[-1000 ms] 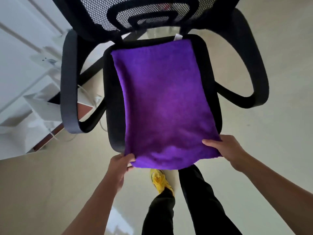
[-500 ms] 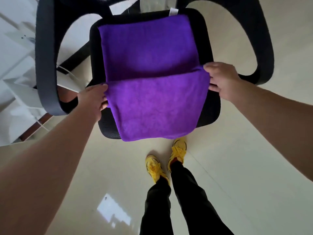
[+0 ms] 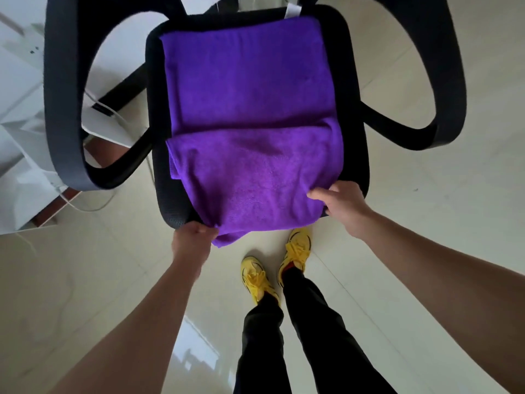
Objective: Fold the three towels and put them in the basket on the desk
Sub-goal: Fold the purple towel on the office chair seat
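Your left hand (image 3: 194, 240) is pinching the purple towel (image 3: 250, 115) at its near corner, fingertips hidden beneath; your right hand (image 3: 345, 207) is clenching the opposite corner. The towel is lying half-folded across the chair seat (image 3: 356, 132), backrest cropped.

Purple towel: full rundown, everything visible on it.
The purple towel looks like soft, fuzzy microfibre in one solid colour. It lies on the black chair seat, covering most of it, with a folded flap doubled over its near half and a crease across the middle. A white tag shows at its far edge. Its near edge overhangs the seat front. The left hand pinches the near left corner; the right hand grips the near right corner.
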`<state>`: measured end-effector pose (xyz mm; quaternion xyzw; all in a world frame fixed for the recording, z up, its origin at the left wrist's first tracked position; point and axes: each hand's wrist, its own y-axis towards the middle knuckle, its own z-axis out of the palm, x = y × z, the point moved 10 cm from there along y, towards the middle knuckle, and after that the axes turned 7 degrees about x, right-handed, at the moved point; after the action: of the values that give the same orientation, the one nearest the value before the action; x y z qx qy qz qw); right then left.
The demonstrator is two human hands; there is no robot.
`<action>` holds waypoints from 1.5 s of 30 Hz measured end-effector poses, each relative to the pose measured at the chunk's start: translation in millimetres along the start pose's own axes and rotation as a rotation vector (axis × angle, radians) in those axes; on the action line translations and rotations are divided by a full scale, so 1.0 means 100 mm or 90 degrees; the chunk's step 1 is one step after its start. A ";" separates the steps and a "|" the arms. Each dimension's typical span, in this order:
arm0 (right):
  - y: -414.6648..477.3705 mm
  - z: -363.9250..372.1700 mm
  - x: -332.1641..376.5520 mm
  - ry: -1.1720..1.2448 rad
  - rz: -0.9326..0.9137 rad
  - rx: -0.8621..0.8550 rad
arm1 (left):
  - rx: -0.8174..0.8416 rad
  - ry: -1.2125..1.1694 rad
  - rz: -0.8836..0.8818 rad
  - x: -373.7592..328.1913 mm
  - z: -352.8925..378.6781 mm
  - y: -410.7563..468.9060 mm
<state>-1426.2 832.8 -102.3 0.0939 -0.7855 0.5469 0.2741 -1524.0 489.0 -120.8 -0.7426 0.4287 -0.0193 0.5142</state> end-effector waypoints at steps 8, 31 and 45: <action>-0.08 -0.14 0.34 0.125 -0.017 -0.038 | -0.042 0.011 0.051 -0.30 -0.14 -0.05; 0.40 -0.30 0.41 0.013 0.036 -0.007 | -0.023 -0.131 -0.072 -0.34 0.02 0.35; -0.26 -0.15 0.04 0.340 0.198 0.038 | 0.074 -0.413 -0.069 -0.23 -0.08 -0.45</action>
<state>-1413.0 837.0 -75.4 -0.1661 -0.6745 0.6103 0.3809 -1514.5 503.1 -72.8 -0.7013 0.2007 0.1665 0.6635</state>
